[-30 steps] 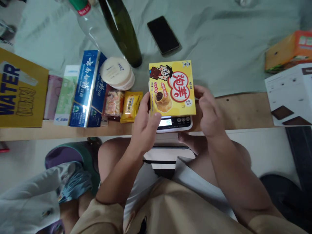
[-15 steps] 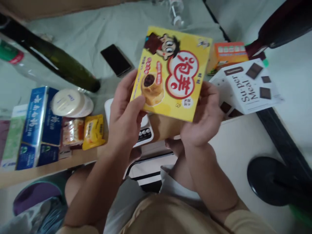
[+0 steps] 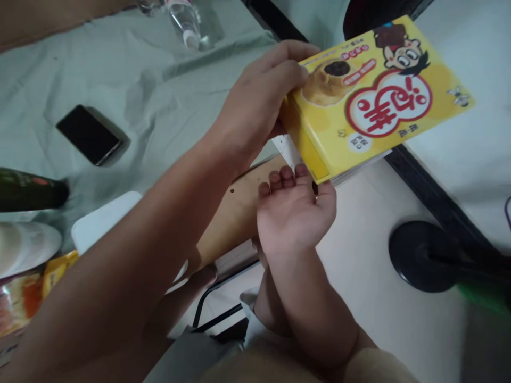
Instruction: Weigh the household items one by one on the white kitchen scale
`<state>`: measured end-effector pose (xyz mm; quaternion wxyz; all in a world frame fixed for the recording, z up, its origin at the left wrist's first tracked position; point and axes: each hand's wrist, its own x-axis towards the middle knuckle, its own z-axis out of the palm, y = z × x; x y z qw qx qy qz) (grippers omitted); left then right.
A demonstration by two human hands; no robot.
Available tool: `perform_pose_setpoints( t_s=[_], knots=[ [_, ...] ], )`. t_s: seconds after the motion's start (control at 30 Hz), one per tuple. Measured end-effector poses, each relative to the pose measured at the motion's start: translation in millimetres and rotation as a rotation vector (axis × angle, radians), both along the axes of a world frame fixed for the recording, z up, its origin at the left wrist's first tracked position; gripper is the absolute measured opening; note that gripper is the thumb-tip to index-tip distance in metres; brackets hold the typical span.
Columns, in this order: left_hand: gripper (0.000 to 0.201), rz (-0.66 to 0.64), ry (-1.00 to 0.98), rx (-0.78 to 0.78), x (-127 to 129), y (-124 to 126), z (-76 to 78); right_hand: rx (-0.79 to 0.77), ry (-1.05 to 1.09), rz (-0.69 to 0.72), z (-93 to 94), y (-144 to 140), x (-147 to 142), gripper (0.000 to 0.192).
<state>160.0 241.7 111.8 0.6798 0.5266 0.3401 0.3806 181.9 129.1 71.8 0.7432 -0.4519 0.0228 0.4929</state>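
A yellow snack box (image 3: 383, 101) printed with a cartoon child and a filled puff is tilted in the air at upper right. My left hand (image 3: 271, 88) is closed around its left end, thumb on the printed face and some fingers hidden underneath. Below the box's lower corner, my right hand (image 3: 295, 213) is palm up with a bare palm, its fingers loosely bent and apart. Its index finger and thumb are at that corner; whether they press on it I cannot tell. Part of a white packet (image 3: 287, 148) shows behind the box.
A black phone (image 3: 90, 134) lies on the green cloth (image 3: 159, 106). A clear bottle (image 3: 186, 24) is at the back. A dark green bottle (image 3: 32, 190), a white jar (image 3: 27, 247) and wrapped snacks (image 3: 40, 287) are at left. A round black base (image 3: 423, 256) stands at right.
The snack box has swung to the right and turned, so its print now faces another way. My left hand moved with it. My right hand left the box's side and is below its corner.
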Motion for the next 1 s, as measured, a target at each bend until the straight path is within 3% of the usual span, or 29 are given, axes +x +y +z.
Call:
perform_pose_setpoints(
  t_s=[0.13, 0.3, 0.43, 0.6, 0.73, 0.87, 1.0],
  knots=[
    [0.03, 0.038, 0.082, -0.002, 10, 8, -14.1, -0.008, 0.285, -0.126, 12.7, -3, 3, 0.028],
    [0.021, 0.043, 0.164, 0.055, 24, 10, -23.0, 0.059, 0.535, -0.021, 16.7, -7, 3, 0.035],
    [0.029, 0.05, 0.233, 0.176, 28, 8, -24.6, 0.111, 0.647, -0.004, 15.2, -8, 3, 0.039],
    [0.029, 0.098, 0.365, 0.395, 24, 7, -36.9, 0.1, 0.636, -0.011, 19.7, -10, 1, 0.041],
    [0.017, 0.04, 0.442, 0.623, 16, 11, -52.2, 0.059, 0.651, -0.018, 23.5, -11, -5, 0.044],
    [0.054, -0.099, 0.452, 0.891, 10, 22, -58.4, 0.08, 0.608, -0.041, 25.6, -13, -9, 0.043],
    [0.05, -0.194, 0.489, 1.184, 11, 29, -58.9, 0.072, 0.542, -0.05, 28.6, -15, -9, 0.043]
  ],
)
